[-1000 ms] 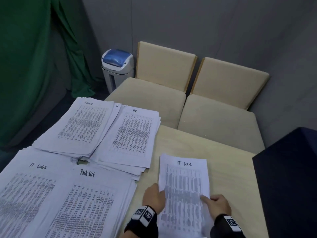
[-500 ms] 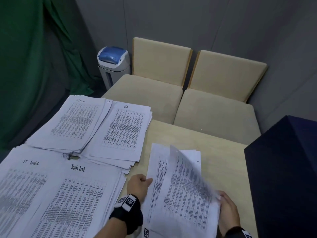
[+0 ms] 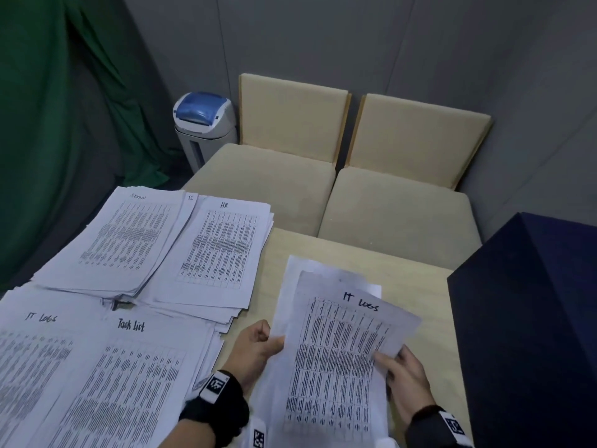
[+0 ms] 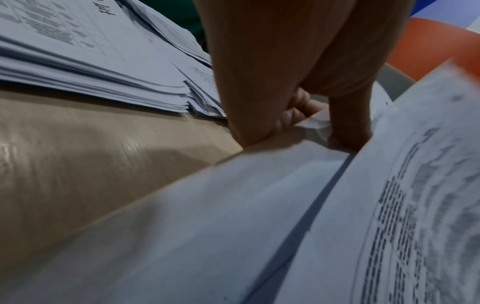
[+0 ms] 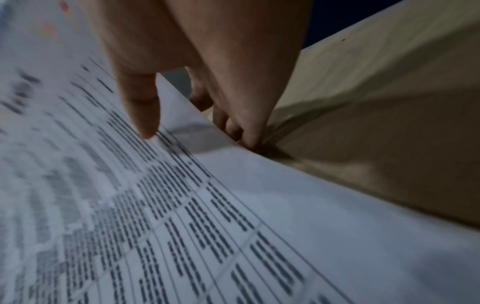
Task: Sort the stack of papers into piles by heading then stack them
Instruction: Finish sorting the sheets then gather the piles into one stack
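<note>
Four sorted piles are lying on the left of the table (image 3: 416, 286), each with its heading facing up so it is reading at a glance: Admin pile (image 3: 129, 234) at the far left, HR pile (image 3: 219, 250) just beside it, and nearer the person, IT Logs pile (image 3: 35, 350) and Task List pile (image 3: 129, 376). Moving right, the left hand (image 3: 255, 350) is pinching the left edge of the unsorted stack (image 3: 290, 295), thumb on top and fingers curled beneath, seemingly pinning it while the top page is peeling away. Over that stack, a sheet (image 3: 342, 357) headed IT Logs is riding tilted, its heading toward the chairs (image 3: 397, 202). At its right edge the right hand (image 3: 407, 379) is gripping it, thumb on the print and fingers tucked under, so it is lifting free. By my reading, this sheet is heading for the IT Logs pile at the near left, a reach across the Task List pile. Farther right, a dark box (image 3: 529, 318) is crowding the table's edge.
</note>
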A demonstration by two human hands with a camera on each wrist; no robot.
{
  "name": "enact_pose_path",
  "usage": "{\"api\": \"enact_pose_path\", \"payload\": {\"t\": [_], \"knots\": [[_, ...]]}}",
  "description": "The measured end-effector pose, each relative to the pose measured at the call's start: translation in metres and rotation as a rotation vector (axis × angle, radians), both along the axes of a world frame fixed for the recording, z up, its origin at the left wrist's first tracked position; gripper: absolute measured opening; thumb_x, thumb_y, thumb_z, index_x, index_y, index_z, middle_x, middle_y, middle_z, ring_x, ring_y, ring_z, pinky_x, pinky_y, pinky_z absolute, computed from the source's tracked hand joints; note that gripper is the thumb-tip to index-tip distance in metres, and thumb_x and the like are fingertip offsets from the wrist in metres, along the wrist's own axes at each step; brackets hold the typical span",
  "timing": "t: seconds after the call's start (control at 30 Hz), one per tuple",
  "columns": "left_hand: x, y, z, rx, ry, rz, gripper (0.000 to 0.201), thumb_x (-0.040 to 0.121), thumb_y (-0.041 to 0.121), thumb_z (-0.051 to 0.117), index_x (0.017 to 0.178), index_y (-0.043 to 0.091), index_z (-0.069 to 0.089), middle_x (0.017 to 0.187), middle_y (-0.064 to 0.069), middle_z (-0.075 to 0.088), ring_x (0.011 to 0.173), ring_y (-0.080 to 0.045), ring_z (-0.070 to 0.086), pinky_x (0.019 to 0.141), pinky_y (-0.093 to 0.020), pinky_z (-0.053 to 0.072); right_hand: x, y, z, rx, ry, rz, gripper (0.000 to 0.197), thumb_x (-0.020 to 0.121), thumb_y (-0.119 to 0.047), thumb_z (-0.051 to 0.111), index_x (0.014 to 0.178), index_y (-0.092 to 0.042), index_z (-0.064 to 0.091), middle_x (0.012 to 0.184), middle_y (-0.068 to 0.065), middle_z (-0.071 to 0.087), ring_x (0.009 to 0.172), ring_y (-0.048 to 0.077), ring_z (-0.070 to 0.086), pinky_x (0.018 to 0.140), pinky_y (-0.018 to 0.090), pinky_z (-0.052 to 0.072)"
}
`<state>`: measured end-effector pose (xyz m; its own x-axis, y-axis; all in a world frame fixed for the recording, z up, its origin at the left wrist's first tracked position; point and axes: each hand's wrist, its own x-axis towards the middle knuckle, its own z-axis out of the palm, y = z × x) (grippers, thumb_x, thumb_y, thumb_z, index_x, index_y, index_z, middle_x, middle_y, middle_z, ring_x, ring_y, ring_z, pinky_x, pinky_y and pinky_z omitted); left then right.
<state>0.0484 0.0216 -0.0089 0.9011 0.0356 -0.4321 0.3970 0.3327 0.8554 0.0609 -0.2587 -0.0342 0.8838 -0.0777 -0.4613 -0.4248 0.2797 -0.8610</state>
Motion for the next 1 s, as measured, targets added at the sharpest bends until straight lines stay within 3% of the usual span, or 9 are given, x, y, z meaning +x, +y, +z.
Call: {"api": "enact_pose_path", "payload": {"t": [0.07, 0.1, 0.23, 0.37, 0.47, 0.6, 0.7, 0.83, 1.0], "knots": [[0.0, -0.002, 0.006, -0.005, 0.013, -0.001, 0.044, 0.08, -0.01, 0.071, 0.061, 0.012, 0.038, 0.051, -0.002, 0.05, 0.035, -0.005, 0.045, 0.035, -0.014, 0.036, 0.0, -0.003, -0.001, 0.009, 0.01, 0.027, 0.105, 0.028, -0.038, 0.101, 0.119, -0.007, 0.06, 0.11, 0.01, 0.075, 0.101, 0.028, 0.072, 0.086, 0.041, 0.057], [0.0, -0.001, 0.002, 0.007, 0.031, 0.02, 0.045, 0.074, -0.002, 0.08, 0.06, 0.014, 0.04, 0.055, -0.006, 0.053, 0.041, -0.01, 0.051, 0.04, -0.017, 0.041, 0.0, -0.005, -0.003, 0.006, 0.017, 0.04, 0.101, 0.029, -0.036, 0.102, 0.117, -0.008, 0.061, 0.107, 0.01, 0.076, 0.098, 0.03, 0.073, 0.081, 0.038, 0.059], [-0.001, 0.005, -0.006, 0.013, 0.11, 0.083, 0.047, 0.054, 0.031, 0.093, 0.064, 0.018, 0.048, 0.081, -0.022, 0.059, 0.076, -0.027, 0.058, 0.067, -0.037, 0.049, -0.005, -0.006, 0.004, -0.097, 0.102, 0.017, 0.024, 0.084, 0.008, 0.067, 0.107, 0.0, 0.069, 0.108, 0.02, 0.074, 0.1, 0.036, 0.069, 0.092, 0.044, 0.052], [0.0, 0.005, -0.009, 0.12, 0.101, 0.107, 0.028, 0.088, 0.029, 0.071, 0.102, 0.008, 0.059, 0.103, -0.01, 0.074, 0.096, -0.027, 0.068, 0.09, -0.043, 0.051, -0.012, -0.014, 0.015, -0.165, 0.082, 0.015, 0.021, 0.077, 0.004, 0.068, 0.096, -0.002, 0.073, 0.09, 0.016, 0.075, 0.09, 0.032, 0.067, 0.084, 0.042, 0.049], [-0.002, 0.001, -0.002, 0.154, 0.113, 0.042, 0.042, 0.092, 0.035, 0.065, 0.131, 0.022, 0.056, 0.131, -0.002, 0.065, 0.119, -0.021, 0.062, 0.104, -0.051, 0.045, -0.013, -0.021, 0.012, -0.113, 0.149, 0.011, 0.026, 0.093, -0.001, 0.057, 0.115, -0.007, 0.068, 0.111, 0.014, 0.07, 0.105, 0.033, 0.061, 0.101, 0.053, 0.045], [0.002, -0.007, 0.007, 0.094, 0.126, -0.053, 0.033, 0.096, 0.015, 0.058, 0.128, 0.024, 0.061, 0.128, -0.003, 0.067, 0.117, -0.02, 0.065, 0.103, -0.045, 0.047, -0.005, -0.013, 0.015, 0.031, 0.209, -0.06, 0.031, 0.097, -0.001, 0.05, 0.125, -0.002, 0.062, 0.108, 0.017, 0.07, 0.1, 0.029, 0.063, 0.094, 0.046, 0.046], [0.005, -0.011, 0.011, 0.029, 0.117, -0.115, 0.03, 0.094, 0.028, 0.06, 0.121, 0.018, 0.067, 0.12, -0.013, 0.07, 0.105, -0.029, 0.069, 0.096, -0.047, 0.051, 0.0, -0.007, 0.01, -0.035, 0.158, -0.074, 0.027, 0.091, -0.003, 0.064, 0.118, 0.003, 0.061, 0.121, 0.017, 0.069, 0.115, 0.033, 0.063, 0.106, 0.048, 0.043], [0.002, -0.017, 0.02, 0.073, 0.072, -0.184, 0.054, 0.089, 0.06, 0.056, 0.128, 0.023, 0.06, 0.12, 0.003, 0.071, 0.111, -0.013, 0.067, 0.096, -0.037, 0.05, 0.005, 0.007, 0.021, -0.011, 0.077, -0.086, 0.059, 0.087, -0.008, 0.072, 0.139, -0.001, 0.046, 0.139, 0.013, 0.059, 0.123, 0.025, 0.059, 0.108, 0.045, 0.043], [0.018, -0.024, 0.031, 0.41, -0.097, -0.218, 0.036, 0.082, 0.023, 0.079, 0.115, 0.015, 0.067, 0.103, 0.004, 0.076, 0.095, -0.011, 0.072, 0.092, -0.044, 0.057, 0.012, 0.031, 0.064, -0.065, -0.064, 0.011, 0.027, 0.09, 0.001, 0.064, 0.115, -0.01, 0.066, 0.114, 0.008, 0.074, 0.103, 0.023, 0.072, 0.084, 0.032, 0.059]]}}
